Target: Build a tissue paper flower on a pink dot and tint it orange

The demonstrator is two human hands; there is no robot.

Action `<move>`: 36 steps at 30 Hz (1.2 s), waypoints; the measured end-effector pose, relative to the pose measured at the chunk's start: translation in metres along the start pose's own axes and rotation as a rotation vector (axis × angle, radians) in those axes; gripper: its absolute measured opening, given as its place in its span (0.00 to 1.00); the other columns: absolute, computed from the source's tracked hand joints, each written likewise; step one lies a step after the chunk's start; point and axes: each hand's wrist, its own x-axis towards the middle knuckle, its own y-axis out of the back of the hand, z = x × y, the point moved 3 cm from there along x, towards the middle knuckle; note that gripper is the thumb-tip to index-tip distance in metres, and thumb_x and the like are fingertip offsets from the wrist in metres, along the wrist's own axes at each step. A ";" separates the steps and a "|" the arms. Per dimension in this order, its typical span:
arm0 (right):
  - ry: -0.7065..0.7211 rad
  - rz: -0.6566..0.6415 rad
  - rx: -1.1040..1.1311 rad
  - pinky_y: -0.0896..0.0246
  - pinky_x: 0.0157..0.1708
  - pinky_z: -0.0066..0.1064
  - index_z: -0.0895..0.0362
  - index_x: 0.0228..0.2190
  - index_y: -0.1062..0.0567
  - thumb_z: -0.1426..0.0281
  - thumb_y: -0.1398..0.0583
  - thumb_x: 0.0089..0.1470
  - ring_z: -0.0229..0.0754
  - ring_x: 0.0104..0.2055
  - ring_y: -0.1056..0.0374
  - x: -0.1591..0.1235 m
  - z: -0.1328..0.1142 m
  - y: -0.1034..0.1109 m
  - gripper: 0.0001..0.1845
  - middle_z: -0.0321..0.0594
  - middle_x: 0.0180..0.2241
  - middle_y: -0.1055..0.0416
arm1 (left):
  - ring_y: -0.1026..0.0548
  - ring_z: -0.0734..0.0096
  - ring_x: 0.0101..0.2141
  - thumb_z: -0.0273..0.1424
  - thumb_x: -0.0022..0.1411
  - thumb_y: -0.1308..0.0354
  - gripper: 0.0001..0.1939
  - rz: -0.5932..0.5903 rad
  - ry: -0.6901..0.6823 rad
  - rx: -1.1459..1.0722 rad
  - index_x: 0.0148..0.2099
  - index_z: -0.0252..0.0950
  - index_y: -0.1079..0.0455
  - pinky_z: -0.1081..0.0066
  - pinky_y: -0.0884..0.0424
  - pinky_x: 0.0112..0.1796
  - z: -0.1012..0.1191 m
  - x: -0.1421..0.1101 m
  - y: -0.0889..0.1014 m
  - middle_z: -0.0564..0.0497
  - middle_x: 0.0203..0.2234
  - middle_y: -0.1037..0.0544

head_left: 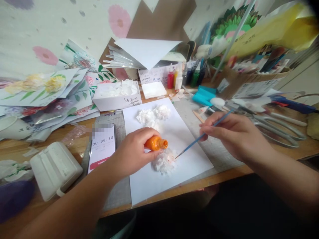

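My left hand is wrapped round an uncapped orange paint bottle, tilted with its mouth to the right. Between the fingers of my right hand is a thin blue paintbrush, its tip at the nearest white crumpled-paper flower. Faint orange tints show on that flower's right part. Farther up the white sheet sit more paper flowers, one partly behind the bottle and my left hand.
A phone with a running timer lies left of the sheet, beside a white case. Paint bottles and a white box of paper pieces stand behind. Large scissors lie at right, near a cardboard box holding brushes.
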 end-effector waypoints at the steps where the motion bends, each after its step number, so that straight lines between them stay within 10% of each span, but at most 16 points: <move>1: 0.001 -0.002 0.001 0.33 0.29 0.29 0.55 0.24 0.27 0.68 0.34 0.45 0.36 0.26 0.30 0.000 0.000 0.000 0.06 0.34 0.23 0.29 | 0.30 0.72 0.32 0.34 0.54 0.42 0.07 0.002 -0.003 0.004 0.37 0.39 0.33 0.73 0.36 0.32 0.000 0.000 0.000 0.55 0.32 0.27; 36: -0.038 0.006 0.055 0.34 0.28 0.28 0.56 0.24 0.27 0.69 0.35 0.46 0.35 0.24 0.31 0.005 0.008 0.000 0.05 0.32 0.22 0.30 | 0.30 0.74 0.31 0.34 0.54 0.41 0.07 -0.014 0.014 -0.010 0.36 0.41 0.34 0.74 0.36 0.32 -0.004 0.002 -0.001 0.57 0.31 0.28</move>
